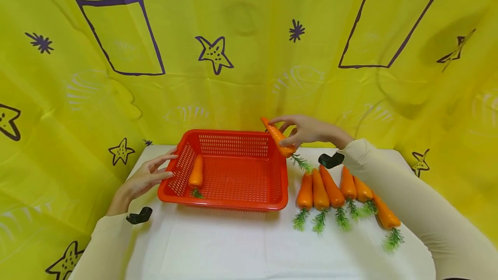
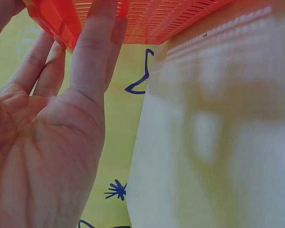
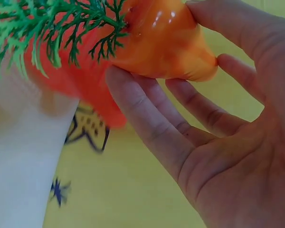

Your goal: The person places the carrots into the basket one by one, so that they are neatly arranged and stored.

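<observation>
Head view alone shows whole basket (image 1: 229,170) at worktop (image 1: 218,245) centre, one carrot inside (image 1: 196,172), six in row (image 1: 342,193) toward right edge. Right hand (image 1: 307,131) pinches carrot (image 1: 278,137) over basket's far right corner; right wrist view adds green top. Left hand (image 1: 145,178), fingers straight, touches basket's left wall.

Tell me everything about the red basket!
The red basket is a shallow rectangular tray of shiny plastic with slotted mesh walls, a mesh floor and a smooth rolled rim. It sits flat on the white table. One carrot lies inside by its left wall. The left hand touches that wall with straight fingers.
</observation>
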Demonstrator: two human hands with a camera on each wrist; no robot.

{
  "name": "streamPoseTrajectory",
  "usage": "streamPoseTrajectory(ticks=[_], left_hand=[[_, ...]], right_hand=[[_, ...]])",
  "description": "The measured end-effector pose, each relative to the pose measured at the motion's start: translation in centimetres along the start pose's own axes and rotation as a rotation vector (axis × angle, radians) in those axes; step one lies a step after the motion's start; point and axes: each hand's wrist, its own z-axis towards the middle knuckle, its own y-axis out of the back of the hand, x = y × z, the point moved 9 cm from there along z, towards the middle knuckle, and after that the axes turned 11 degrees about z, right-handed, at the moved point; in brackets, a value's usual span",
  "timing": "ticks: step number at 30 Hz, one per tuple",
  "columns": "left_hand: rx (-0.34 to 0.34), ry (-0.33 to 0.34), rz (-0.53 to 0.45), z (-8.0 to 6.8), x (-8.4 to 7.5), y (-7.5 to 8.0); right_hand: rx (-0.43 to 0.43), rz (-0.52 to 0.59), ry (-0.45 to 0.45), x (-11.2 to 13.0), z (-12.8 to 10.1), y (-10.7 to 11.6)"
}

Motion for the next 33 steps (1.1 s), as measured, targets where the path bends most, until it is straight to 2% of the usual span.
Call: streamPoseTrajectory(ticks=[8, 14, 19, 26, 33], left_hand=[[0.014, -0.002, -0.010, 0.0, -0.4, -0.2], [0.022, -0.010, -0.043, 0.1, -0.7, -0.3], [0.018, -0.003, -0.032, 0.0, -0.5, -0.3], [0.029, -0.008, -0.053, 0.0, -0.5, -0.4], [0.020, -0.006, -0.051, 0.0, -0.3, -0.2]], right_hand=[[0.046, 0.033, 0.019, 1.8, 4.1, -3.7], [0.068, 0.074, 0.024, 2.1, 7.3, -6.5], [0.101, 0.092, 0.035, 2.2, 9.5, -8.9], [0.124, 0.136, 0.021, 1.1, 11.7, -11.6], [0.085, 0.223, -0.022, -0.2, 13.7, -13.7]])
